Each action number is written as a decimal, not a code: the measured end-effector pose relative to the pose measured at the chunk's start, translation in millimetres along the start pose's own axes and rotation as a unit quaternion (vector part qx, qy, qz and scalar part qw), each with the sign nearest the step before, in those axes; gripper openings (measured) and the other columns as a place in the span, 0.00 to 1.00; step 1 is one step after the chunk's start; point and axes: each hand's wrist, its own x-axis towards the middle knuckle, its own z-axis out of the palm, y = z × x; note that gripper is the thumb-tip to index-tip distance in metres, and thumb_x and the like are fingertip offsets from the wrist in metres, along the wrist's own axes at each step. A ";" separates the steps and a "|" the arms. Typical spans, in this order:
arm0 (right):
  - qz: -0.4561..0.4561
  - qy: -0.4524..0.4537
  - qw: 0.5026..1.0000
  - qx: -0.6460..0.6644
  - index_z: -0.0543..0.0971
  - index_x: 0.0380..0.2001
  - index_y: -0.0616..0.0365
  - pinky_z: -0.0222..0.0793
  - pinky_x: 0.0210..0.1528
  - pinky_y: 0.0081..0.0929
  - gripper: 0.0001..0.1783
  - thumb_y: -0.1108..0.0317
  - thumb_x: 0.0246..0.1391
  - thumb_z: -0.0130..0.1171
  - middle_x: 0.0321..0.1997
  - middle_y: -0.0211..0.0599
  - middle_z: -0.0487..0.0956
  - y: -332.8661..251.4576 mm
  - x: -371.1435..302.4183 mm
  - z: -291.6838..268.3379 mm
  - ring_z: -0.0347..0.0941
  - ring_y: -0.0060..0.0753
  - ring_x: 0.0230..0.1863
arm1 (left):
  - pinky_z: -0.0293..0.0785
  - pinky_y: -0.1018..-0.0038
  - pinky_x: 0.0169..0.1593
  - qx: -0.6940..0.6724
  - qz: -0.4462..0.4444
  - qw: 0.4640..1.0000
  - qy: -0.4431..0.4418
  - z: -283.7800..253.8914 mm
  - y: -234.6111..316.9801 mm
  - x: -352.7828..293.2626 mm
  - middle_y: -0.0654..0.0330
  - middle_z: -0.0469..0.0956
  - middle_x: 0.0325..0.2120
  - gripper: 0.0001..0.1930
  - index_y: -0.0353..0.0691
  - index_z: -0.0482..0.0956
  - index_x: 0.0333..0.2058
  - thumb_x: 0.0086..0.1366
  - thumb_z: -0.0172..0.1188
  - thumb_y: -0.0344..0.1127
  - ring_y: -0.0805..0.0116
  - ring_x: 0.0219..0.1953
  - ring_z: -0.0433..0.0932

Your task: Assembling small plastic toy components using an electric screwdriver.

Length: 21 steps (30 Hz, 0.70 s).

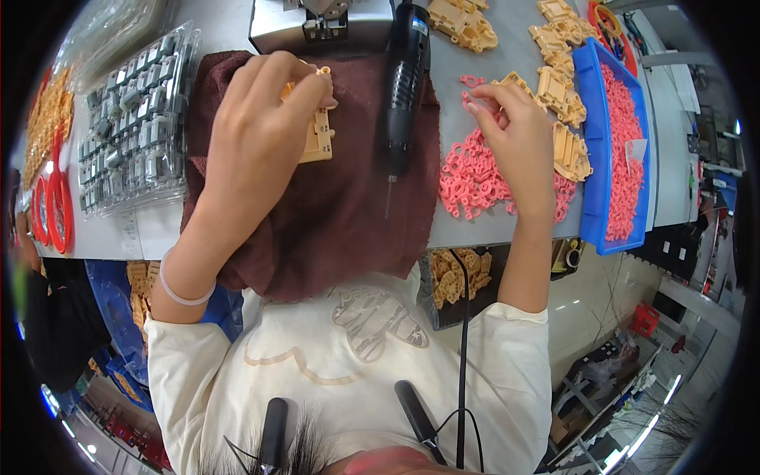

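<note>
My left hand (265, 119) is closed around a yellow plastic housing (319, 142) and keeps it on the dark brown cloth (356, 214). Part of the housing is hidden under the fingers. Over to the right, my right hand (516, 127) is above a loose heap of small pink ring-shaped plastic pieces (473, 174). Its thumb and index finger are pinched together, with a pink piece (465, 96) at their tips. Between the two hands, a black electric screwdriver (402, 95) hangs with its bit pointing down over the cloth.
A blue bin (590, 150) of pink pieces stands at the right, beside several yellow housings (568, 150). Clear trays of grey metal-like parts (134, 119) lie at the left, near red-handled tools (59, 202). A metal fixture (324, 28) is at the back.
</note>
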 end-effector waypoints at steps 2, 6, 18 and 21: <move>-0.020 -0.006 0.999 -0.038 0.81 0.39 0.57 0.70 0.36 0.33 0.11 0.69 0.51 0.65 0.31 0.38 0.77 -2.5 3.8 2.9 0.73 0.37 0.32 | 0.73 0.65 0.44 0.035 0.033 0.999 0.010 -7.9 1.3 -0.2 0.57 0.72 0.33 0.08 0.36 0.75 0.30 0.49 0.62 0.26 0.58 0.39 0.74; -0.012 -0.032 0.995 -0.097 0.81 0.37 0.55 0.72 0.42 0.42 0.09 0.67 0.51 0.64 0.36 0.41 0.79 -4.3 9.8 5.4 0.76 0.49 0.40 | 0.71 0.66 0.43 0.045 0.090 0.995 0.006 -6.2 -3.9 3.3 0.55 0.69 0.31 0.08 0.35 0.73 0.28 0.48 0.61 0.28 0.57 0.38 0.73; 0.012 -0.031 0.999 -0.042 0.75 0.30 0.61 0.71 0.34 0.39 0.06 0.71 0.51 0.59 0.30 0.41 0.77 -12.8 7.1 3.8 0.76 0.45 0.31 | 0.70 0.67 0.43 0.024 0.023 0.995 -0.093 -18.7 -3.0 13.8 0.57 0.69 0.30 0.03 0.37 0.75 0.27 0.52 0.59 0.28 0.60 0.36 0.71; 0.034 -0.018 0.999 0.020 0.74 0.31 0.61 0.71 0.31 0.37 0.06 0.71 0.51 0.59 0.28 0.41 0.78 -23.9 2.6 -3.3 0.76 0.43 0.27 | 0.69 0.66 0.43 0.067 0.038 0.991 -0.107 -21.2 1.2 12.6 0.57 0.70 0.30 0.02 0.37 0.75 0.27 0.53 0.59 0.28 0.60 0.37 0.72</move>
